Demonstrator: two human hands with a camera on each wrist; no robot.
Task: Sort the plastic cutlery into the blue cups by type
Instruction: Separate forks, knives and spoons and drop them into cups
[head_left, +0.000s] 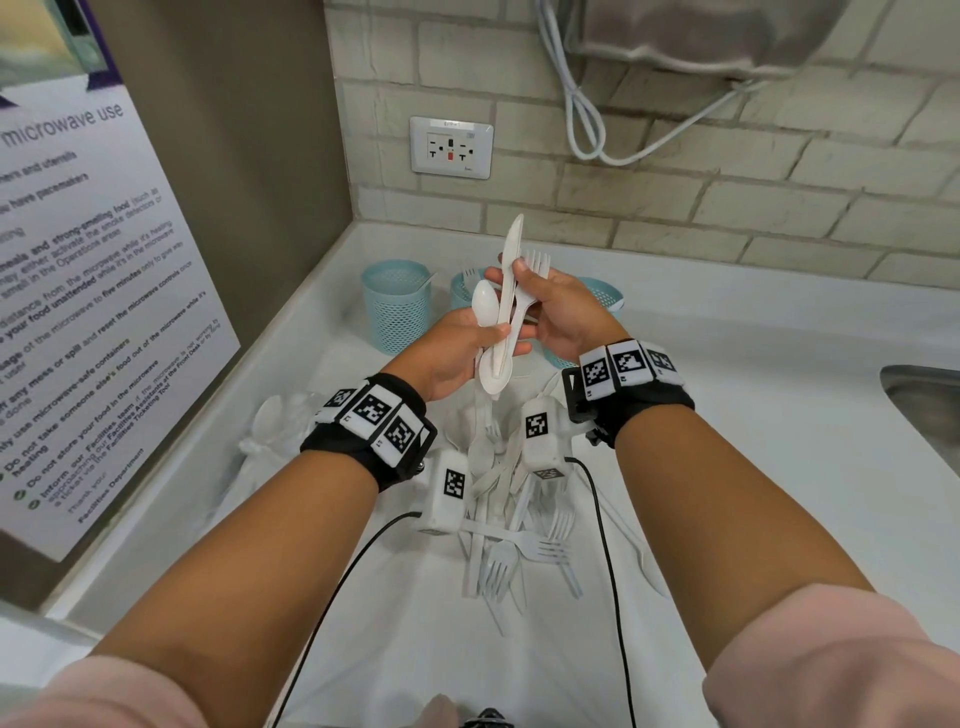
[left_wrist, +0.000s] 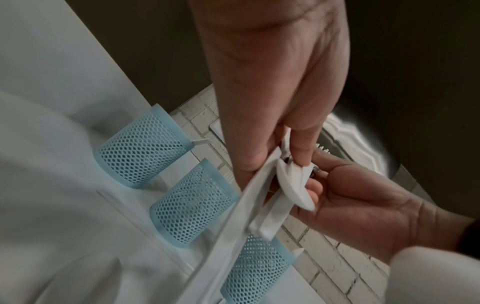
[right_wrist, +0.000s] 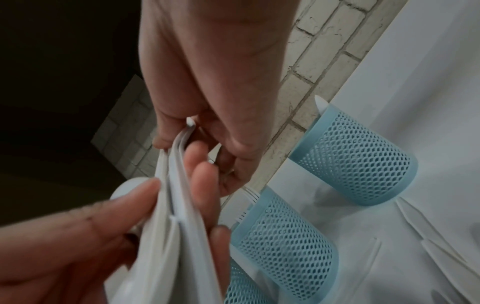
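Note:
Above the white counter (head_left: 727, 415), both hands hold one bundle of white plastic cutlery. From it a knife (head_left: 511, 249) and a fork (head_left: 536, 262) point up, and a spoon (head_left: 485, 304) sits lower. My left hand (head_left: 493, 338) grips the bundle's lower part (left_wrist: 293, 185). My right hand (head_left: 524, 291) pinches its upper part (right_wrist: 182, 144). Behind the hands stand three blue mesh cups: left (head_left: 397, 304), middle (head_left: 462, 288) and right (head_left: 605, 299). A fork's tines (right_wrist: 249, 193) show at the middle cup and a knife tip (right_wrist: 320, 102) at the right one. A loose pile of cutlery (head_left: 514, 530) lies under my wrists.
A sink (head_left: 924, 410) cuts into the counter at the far right. A wall with a poster (head_left: 78, 312) closes the left side, and a tiled wall with an outlet (head_left: 451, 147) the back. A clear plastic bag (head_left: 280, 431) lies left of the pile.

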